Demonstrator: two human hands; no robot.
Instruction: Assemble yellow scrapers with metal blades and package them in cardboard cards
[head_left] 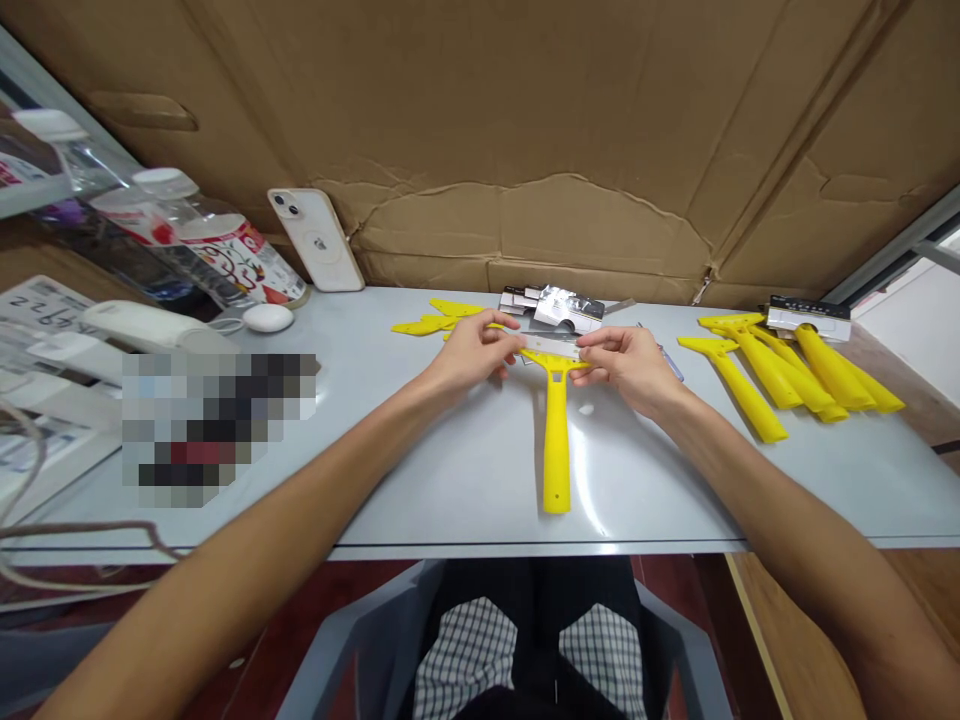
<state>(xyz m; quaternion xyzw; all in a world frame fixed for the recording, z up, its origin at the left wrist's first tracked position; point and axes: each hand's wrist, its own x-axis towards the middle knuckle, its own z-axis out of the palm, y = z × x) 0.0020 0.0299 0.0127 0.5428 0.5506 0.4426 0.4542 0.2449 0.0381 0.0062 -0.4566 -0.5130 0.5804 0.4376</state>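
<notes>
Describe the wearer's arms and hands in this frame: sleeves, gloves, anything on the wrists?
Both forearms are bare from the frame's bottom edge to the wrists, with no sleeves in view. The left hand and right hand wear no gloves. No watch, bracelet or band shows on either wrist, and no rings can be made out on the fingers. No cables or markings on the arms.

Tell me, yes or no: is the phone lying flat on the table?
No. The phone stands tilted, its back leaning against the cardboard behind the table.
</notes>
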